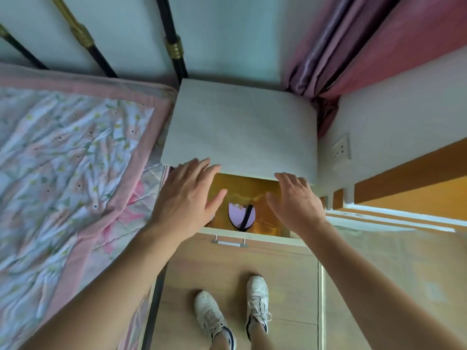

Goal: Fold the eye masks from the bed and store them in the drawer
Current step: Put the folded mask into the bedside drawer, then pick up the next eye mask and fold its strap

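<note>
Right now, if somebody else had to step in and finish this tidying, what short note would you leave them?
Left hand: open, empty, spread over the drawer's left side.
Right hand: open, empty, over its right side.
Drawer: pulled open under the nightstand top.
Folded lilac eye mask with a black strap lies inside; something partly hidden by the left hand may be another.
No masks show on the visible part of the bed.
Left: check the bed, then push the drawer shut.

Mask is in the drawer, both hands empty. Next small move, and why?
Probably push the drawer shut by its handle. A folded eye mask already lies inside, and the left hand and right hand hover open above it, holding nothing.
</note>
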